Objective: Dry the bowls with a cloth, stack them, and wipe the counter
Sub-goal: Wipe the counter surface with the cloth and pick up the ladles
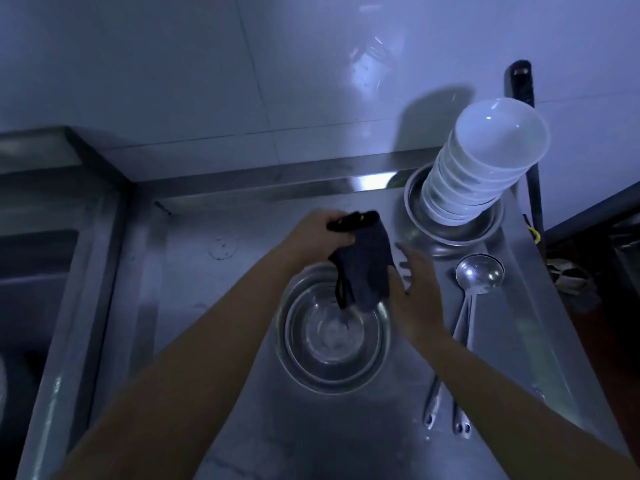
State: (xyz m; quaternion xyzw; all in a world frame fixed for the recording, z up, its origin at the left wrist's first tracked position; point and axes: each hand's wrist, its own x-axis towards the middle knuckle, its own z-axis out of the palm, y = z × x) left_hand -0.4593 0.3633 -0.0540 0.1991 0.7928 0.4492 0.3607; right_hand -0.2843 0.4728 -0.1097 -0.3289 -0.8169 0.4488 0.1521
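Observation:
A dark cloth [365,265] with a yellow trim hangs above nested steel bowls [334,330] on the steel counter [214,306]. My left hand [318,233] grips the cloth's top edge. My right hand [415,289] touches the cloth's lower right side with the thumb, fingers spread. A tall leaning stack of white bowls [485,161] stands inside a steel bowl [457,223] at the back right.
Ladles [478,275] lie on the counter to the right of the steel bowls, handles toward me. A sink [31,289] lies to the left. A raised steel ledge and tiled wall run behind. The counter's right edge drops off beside a dark post [533,188].

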